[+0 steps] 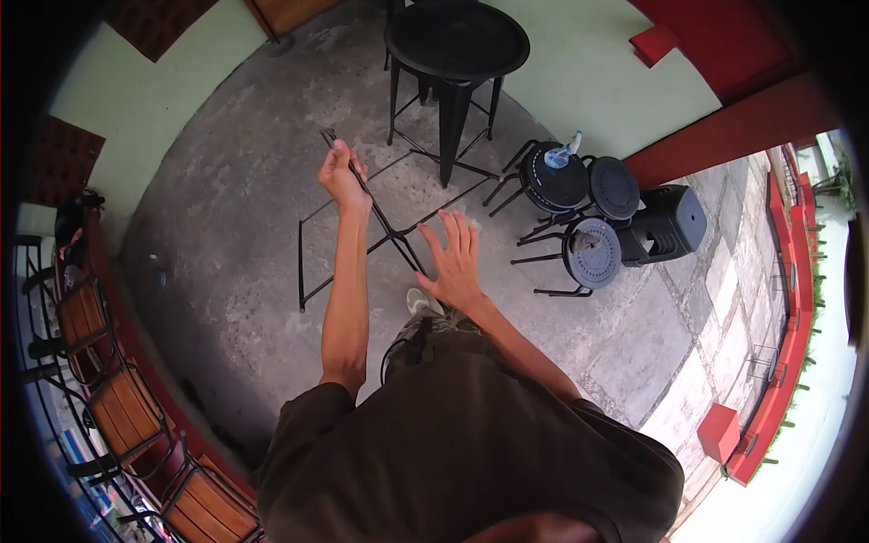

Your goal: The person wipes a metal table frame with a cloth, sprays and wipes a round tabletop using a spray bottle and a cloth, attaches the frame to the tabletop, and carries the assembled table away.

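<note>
A black metal frame of thin crossed bars (396, 235) stands on the concrete floor in front of me. My left hand (344, 176) is closed around one of its bars near the upper end, which pokes out past the fingers. My right hand (454, 265) is open, its fingers spread, beside the lower end of the crossed bars. Whether its thumb touches the bar I cannot tell. Part of my shoe (418, 300) shows just below the frame.
Beyond the frame stands a tall black round table (457, 41). To the right are black stools (614, 188), one carrying a spray bottle (559, 156), and a black speaker-like box (670, 224). Wooden-seated chairs (127, 412) line the left behind a low red edge.
</note>
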`<state>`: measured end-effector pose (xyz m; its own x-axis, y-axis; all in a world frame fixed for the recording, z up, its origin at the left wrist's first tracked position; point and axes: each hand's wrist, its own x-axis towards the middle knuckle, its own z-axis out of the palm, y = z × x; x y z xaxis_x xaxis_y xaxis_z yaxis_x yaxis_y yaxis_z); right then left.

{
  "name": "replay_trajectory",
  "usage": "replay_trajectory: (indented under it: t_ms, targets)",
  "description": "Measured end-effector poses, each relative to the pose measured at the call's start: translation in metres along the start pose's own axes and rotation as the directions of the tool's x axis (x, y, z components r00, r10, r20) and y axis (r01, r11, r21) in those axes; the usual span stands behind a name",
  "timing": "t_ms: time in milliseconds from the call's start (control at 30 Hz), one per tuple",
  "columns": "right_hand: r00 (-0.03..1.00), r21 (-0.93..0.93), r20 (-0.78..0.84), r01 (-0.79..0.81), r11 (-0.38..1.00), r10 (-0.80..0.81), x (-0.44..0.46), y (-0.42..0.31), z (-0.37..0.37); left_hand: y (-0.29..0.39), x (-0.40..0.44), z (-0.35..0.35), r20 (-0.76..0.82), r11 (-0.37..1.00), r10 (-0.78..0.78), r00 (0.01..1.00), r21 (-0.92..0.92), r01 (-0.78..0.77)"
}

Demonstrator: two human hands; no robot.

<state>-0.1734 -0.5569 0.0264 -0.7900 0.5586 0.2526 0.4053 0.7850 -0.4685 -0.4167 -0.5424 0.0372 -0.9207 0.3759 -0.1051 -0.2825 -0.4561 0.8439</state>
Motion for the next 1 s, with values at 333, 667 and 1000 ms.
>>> replay_trajectory:
  t_ms: [333, 667, 1000]
  targets:
    - [0.913, -0.198, 0.380, 0.235, 0.952, -0.147, 0.076, 0.074, 0.038, -0.030, 0.017, -0.013, -0.195, 0.956, -0.016, 0.981, 0.284, 0.072]
    - [0.833, 0.126, 0.352, 0.410, 0.903, -0.427, 0.118, 0.141, 0.079, -0.075, -0.049, -0.053, -0.094, 0.695, -0.528, 0.844, 0.524, 0.493]
    - [0.818, 0.187, 0.427, 0.339, 0.922, -0.387, 0.173, 0.146, 0.136, -0.125, -0.007, -0.066, -0.122, 0.512, -0.584, 0.802, 0.712, 0.481]
